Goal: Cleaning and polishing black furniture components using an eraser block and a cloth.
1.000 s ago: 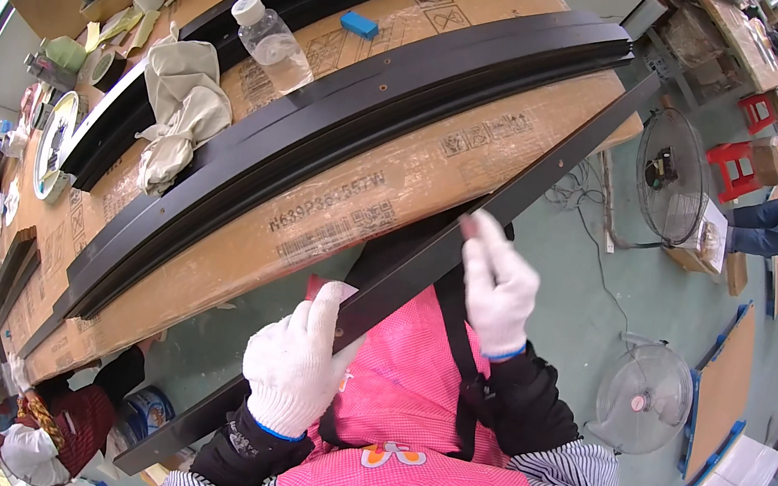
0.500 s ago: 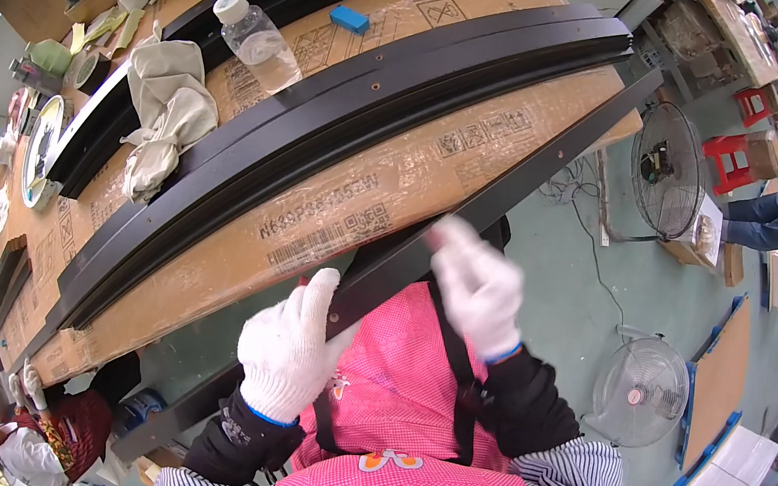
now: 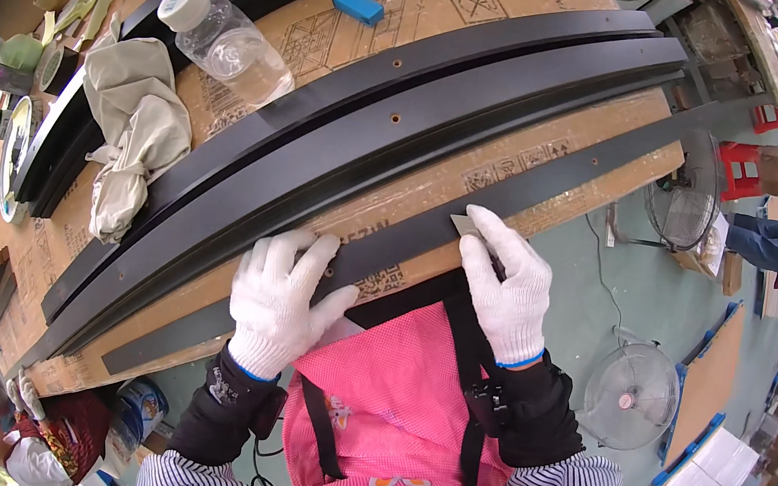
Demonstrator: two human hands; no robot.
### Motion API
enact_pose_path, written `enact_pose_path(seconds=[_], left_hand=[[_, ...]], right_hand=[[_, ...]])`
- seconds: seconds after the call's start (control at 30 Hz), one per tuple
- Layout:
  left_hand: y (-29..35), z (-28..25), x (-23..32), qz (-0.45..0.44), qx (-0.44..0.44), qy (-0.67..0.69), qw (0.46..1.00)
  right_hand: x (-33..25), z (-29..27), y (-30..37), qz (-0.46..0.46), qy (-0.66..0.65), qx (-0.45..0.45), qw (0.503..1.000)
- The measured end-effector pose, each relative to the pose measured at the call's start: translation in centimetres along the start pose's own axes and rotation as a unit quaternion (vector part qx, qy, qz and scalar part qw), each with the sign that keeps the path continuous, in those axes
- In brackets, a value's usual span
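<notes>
Wore a pink checked apron (image 3: 399, 375) at the lower middle of the frame. Laid the white-gloved left hand (image 3: 277, 307) back upward just left of centre, relaxed and unclenched, with fingers spread on the flat strip (image 3: 410, 236) and thumb pointing right. Reached the white-gloved right hand (image 3: 508, 286) up from the lower right, pinching a thin greyish piece (image 3: 463, 225) at the fingertips over the strip. Had the strip lying across the middle of the frame, with its long axis slanting from lower left to upper right. Saw a straight, narrow, matte charcoal face with a small screw hole (image 3: 594, 161) toward the upper right. Saw printed cardboard (image 3: 618, 121) beneath; beyond, two bowed dark profiles (image 3: 450, 103) running a similar slant. Noted a beige cloth (image 3: 140, 125) at left, a clear white-capped bottle (image 3: 237, 49) at upper left and a blue block (image 3: 357, 5) at upper middle. Farther off, glimpsed a round fan (image 3: 630, 395) at right and a person in jeans (image 3: 771, 245) at upper right.
</notes>
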State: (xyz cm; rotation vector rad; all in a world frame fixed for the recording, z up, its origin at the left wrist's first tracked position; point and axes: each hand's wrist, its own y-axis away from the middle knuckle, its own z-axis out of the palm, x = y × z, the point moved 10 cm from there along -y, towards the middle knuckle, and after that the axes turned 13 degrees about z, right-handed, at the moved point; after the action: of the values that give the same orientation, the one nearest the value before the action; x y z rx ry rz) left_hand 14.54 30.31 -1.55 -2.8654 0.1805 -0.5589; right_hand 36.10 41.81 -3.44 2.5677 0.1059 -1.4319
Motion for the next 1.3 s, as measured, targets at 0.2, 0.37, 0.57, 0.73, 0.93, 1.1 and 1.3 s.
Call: enact_pose_path(seconds=[0.2, 0.37, 0.57, 0.73, 0.93, 1.1, 1.3], left_hand=[[0.3, 0.6, -1.0, -0.03, 0.003, 0.034, 0.999], [0.6, 0.3, -0.7, -0.034, 0.015, -0.002, 0.999], [0.7, 0.7, -0.8, -0.021, 0.014, -0.015, 1.0], [1.0, 0.8, -0.6, -0.013, 0.021, -0.026, 0.999], [0.9, 0.9, -0.4, -0.007, 0.01, -0.047, 0.999], [0.7, 0.6, -0.2, 0.002, 0.016, -0.053, 0.998], [1.1, 1.1, -0.4, 0.003, -0.007, -0.064, 0.998]], right_hand=[[-1.7, 1.5, 0.2, -0.084, 0.111, 0.022, 0.99], [-2.8, 2.8, 1.4, -0.101, 0.166, -0.001, 0.981], [-3.4, 4.3, 2.3, -0.122, 0.159, -0.058, 0.978], [-2.2, 3.6, 1.8, -0.078, 0.161, -0.034, 0.983], [-1.9, 3.0, 1.4, -0.077, 0.143, -0.013, 0.987], [-2.4, 3.6, 1.6, -0.094, 0.175, -0.047, 0.979], [-2.4, 3.6, 1.7, -0.102, 0.167, -0.046, 0.98]])
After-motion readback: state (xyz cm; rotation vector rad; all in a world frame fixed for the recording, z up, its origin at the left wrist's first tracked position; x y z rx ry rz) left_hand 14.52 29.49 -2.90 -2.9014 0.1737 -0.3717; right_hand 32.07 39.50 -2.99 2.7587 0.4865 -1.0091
